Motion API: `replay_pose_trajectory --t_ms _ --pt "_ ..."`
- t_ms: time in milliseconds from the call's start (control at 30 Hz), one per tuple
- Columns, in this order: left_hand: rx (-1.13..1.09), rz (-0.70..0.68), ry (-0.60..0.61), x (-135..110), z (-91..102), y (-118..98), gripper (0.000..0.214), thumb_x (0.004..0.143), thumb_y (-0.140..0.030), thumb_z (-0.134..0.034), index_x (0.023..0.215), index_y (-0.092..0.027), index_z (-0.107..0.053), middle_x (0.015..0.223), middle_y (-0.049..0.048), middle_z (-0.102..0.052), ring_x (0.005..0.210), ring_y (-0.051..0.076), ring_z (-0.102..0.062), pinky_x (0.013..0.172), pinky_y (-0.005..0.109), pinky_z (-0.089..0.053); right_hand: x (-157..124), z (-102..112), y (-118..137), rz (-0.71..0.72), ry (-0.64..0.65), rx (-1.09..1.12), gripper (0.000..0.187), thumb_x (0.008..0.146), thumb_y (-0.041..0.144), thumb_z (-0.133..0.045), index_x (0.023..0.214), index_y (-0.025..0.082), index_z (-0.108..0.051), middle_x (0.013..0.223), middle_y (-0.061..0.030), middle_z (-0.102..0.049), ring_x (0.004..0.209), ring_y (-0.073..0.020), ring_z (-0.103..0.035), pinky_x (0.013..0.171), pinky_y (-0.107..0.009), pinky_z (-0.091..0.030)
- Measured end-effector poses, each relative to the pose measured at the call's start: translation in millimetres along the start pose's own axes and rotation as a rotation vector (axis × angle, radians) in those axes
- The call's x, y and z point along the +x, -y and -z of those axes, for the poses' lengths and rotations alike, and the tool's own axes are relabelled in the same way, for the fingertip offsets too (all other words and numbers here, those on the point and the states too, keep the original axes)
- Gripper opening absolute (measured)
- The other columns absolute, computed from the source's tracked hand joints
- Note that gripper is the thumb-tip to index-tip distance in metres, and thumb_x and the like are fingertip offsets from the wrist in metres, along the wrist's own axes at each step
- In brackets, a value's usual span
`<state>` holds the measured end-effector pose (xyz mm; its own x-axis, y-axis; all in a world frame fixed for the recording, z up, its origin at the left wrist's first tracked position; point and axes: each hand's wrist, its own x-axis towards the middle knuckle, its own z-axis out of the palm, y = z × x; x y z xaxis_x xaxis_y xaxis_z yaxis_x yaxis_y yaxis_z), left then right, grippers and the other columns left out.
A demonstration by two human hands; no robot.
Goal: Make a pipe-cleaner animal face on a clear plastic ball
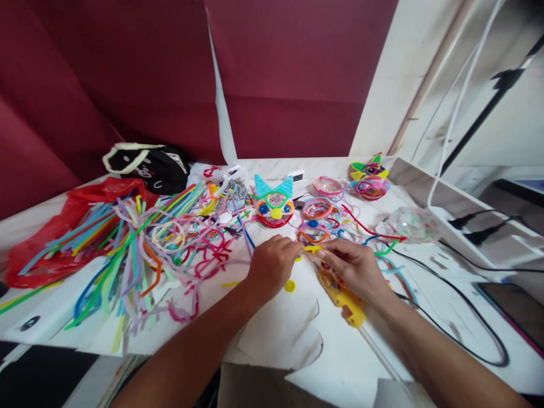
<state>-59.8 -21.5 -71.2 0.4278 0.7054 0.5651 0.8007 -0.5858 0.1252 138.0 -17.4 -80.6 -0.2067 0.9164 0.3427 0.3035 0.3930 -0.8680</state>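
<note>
My left hand [272, 266] and my right hand [355, 267] meet at the table's middle, both pinching a short yellow pipe cleaner [313, 249] between their fingertips. Under my right hand lies a yellow glue gun [345, 298] on white paper [289, 328]. A small yellow disc [289, 285] lies between my hands. Just beyond my fingers sit several pipe-cleaner rings, one orange and blue [313, 232]. A cat-face craft [275, 204] with blue ears stands behind them.
A big heap of coloured pipe cleaners [140, 243] covers the left, over a red plastic bag [63, 226]. A black bag [148, 164] sits behind. A clear ball [414, 224], more crafts [369, 178] and black cables [459, 294] lie right.
</note>
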Motion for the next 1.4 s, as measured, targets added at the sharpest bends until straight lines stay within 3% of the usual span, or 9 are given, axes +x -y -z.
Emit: replay_pose_trajectory --t_ms 133,300,433,700,867,967,1100,1233,1400 --pt "0.181 -0.103 -0.030 0 2.7 -2 0.022 0.091 -0.013 -0.047 0.077 -0.019 -0.064 0.066 0.0015 -0.059 0.069 0.017 -0.052 0.060 0.029 -0.037 1 3 2 0.221 0.046 -0.232 0.014 0.088 0.024 -0.059 0.089 0.020 -0.072 0.078 -0.0041 -0.066 0.071 -0.0161 -0.060 0.064 -0.028 -0.046" --pt "0.247 -0.162 -0.062 -1 2.5 -4 0.022 0.089 -0.009 -0.049 0.074 -0.019 -0.062 0.065 0.0007 -0.057 0.066 0.017 -0.050 0.058 0.030 -0.034 -1 0 6 0.233 0.108 -0.367 0.015 0.089 0.022 -0.055 0.085 0.017 -0.069 0.074 -0.0039 -0.067 0.066 -0.0158 -0.060 0.062 -0.027 -0.044" --pt "0.168 -0.115 -0.057 -1 -0.7 -3 0.019 0.091 -0.014 -0.049 0.079 -0.018 -0.064 0.066 0.0012 -0.060 0.067 0.017 -0.054 0.060 0.029 -0.039 -4 -1 3 0.117 0.105 -0.325 0.016 0.088 0.026 -0.055 0.084 0.018 -0.068 0.068 -0.0010 -0.066 0.059 -0.0143 -0.057 0.057 -0.026 -0.041" --pt "-0.207 0.112 -0.002 0 -2.9 -6 0.012 0.092 -0.021 -0.052 0.084 -0.018 -0.061 0.077 0.0006 -0.068 0.074 0.014 -0.063 0.068 0.025 -0.045 -4 -8 1 -0.224 0.001 0.121 0.027 0.079 0.043 -0.067 0.079 0.016 -0.069 0.058 0.0003 -0.058 0.049 -0.0108 -0.046 0.046 -0.024 -0.034" --pt "-0.282 0.136 -0.032 0 -2.2 -11 0.010 0.089 -0.018 -0.055 0.080 -0.018 -0.060 0.070 -0.0017 -0.066 0.063 0.011 -0.059 0.059 0.022 -0.041 -4 -12 12 -0.327 -0.094 0.256 0.032 0.071 0.047 -0.072 0.073 0.015 -0.067 0.056 -0.0012 -0.060 0.047 -0.0114 -0.049 0.044 -0.024 -0.037" --pt "-0.272 0.115 -0.050 0 -2.2 -8 0.010 0.090 -0.018 -0.055 0.082 -0.018 -0.061 0.073 -0.0008 -0.067 0.067 0.012 -0.060 0.062 0.022 -0.042 -4 -11 12 -0.365 -0.061 0.287 0.034 0.071 0.049 -0.072 0.076 0.015 -0.067 0.055 -0.0009 -0.060 0.045 -0.0119 -0.050 0.044 -0.024 -0.038" --pt "-0.089 0.005 -0.054 0 -1.7 -2 0.015 0.092 -0.018 -0.051 0.083 -0.017 -0.064 0.075 0.0022 -0.067 0.074 0.015 -0.059 0.067 0.025 -0.043 -3 -6 3 -0.138 0.021 0.072 0.026 0.080 0.043 -0.066 0.082 0.017 -0.071 0.062 -0.0020 -0.062 0.054 -0.0136 -0.053 0.049 -0.025 -0.040" --pt "0.130 -0.105 -0.080 -1 0.3 -2 0.020 0.090 -0.012 -0.050 0.077 -0.018 -0.064 0.066 0.0011 -0.060 0.068 0.016 -0.052 0.061 0.028 -0.038 -2 -2 0 0.136 0.066 -0.181 0.015 0.087 0.029 -0.060 0.089 0.019 -0.072 0.080 -0.0053 -0.068 0.072 -0.0170 -0.060 0.065 -0.029 -0.045" --pt "0.236 -0.187 -0.123 -2 0.7 -6 0.023 0.088 -0.008 -0.049 0.072 -0.019 -0.062 0.062 0.0002 -0.056 0.063 0.016 -0.047 0.058 0.031 -0.033 -3 -2 4 0.196 0.097 -0.313 0.014 0.087 0.020 -0.056 0.083 0.017 -0.069 0.073 -0.0038 -0.067 0.064 -0.0148 -0.058 0.061 -0.026 -0.042"
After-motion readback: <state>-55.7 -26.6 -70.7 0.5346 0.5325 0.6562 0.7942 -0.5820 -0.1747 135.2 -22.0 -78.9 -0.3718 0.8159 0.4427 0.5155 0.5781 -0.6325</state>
